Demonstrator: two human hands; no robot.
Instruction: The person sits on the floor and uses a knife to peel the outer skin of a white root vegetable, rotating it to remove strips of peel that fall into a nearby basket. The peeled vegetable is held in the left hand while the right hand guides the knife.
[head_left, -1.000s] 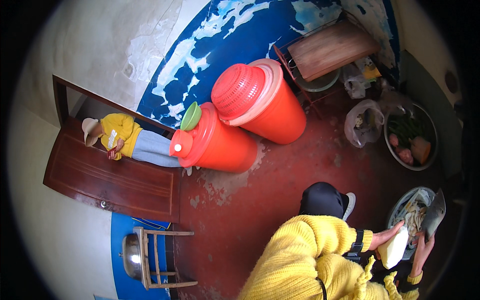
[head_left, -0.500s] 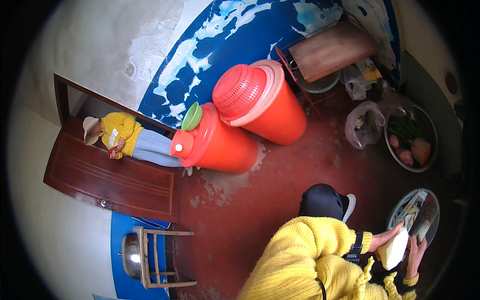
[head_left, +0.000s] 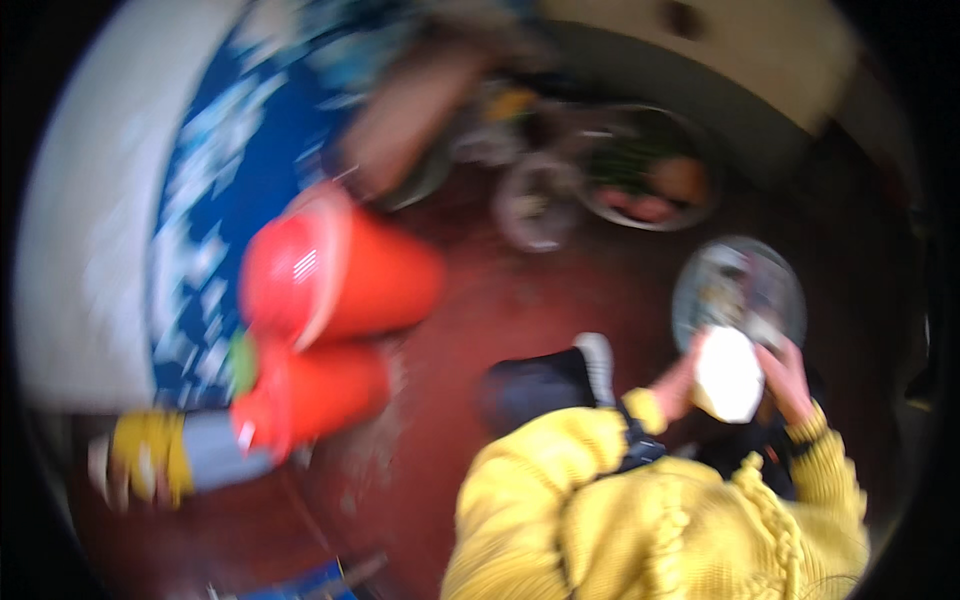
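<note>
The picture is smeared by motion. My left hand (head_left: 680, 385) holds a white rounded piece of food (head_left: 728, 375) in front of my chest. My right hand (head_left: 790, 378) is pressed against the piece's right side, fingers curled. A greyish knife blade (head_left: 764, 330) shows only as a faint streak above those fingers. Just beyond both hands a round metal plate (head_left: 700, 270) with scraps lies on the dark red floor. Both my sleeves are yellow knit.
Two orange-red lidded barrels (head_left: 340, 280) (head_left: 310, 400) lie on their sides at the left, against a blue-and-white wall (head_left: 200, 200). A bowl of vegetables (head_left: 650, 175) and a clear bag (head_left: 535, 205) are at the back. Another person in yellow (head_left: 160, 460) is at lower left.
The view has swung and blurred, so everything has shifted left and turned. My hands have come together on the white piece, and the knife has dropped from over the plate toward it.
</note>
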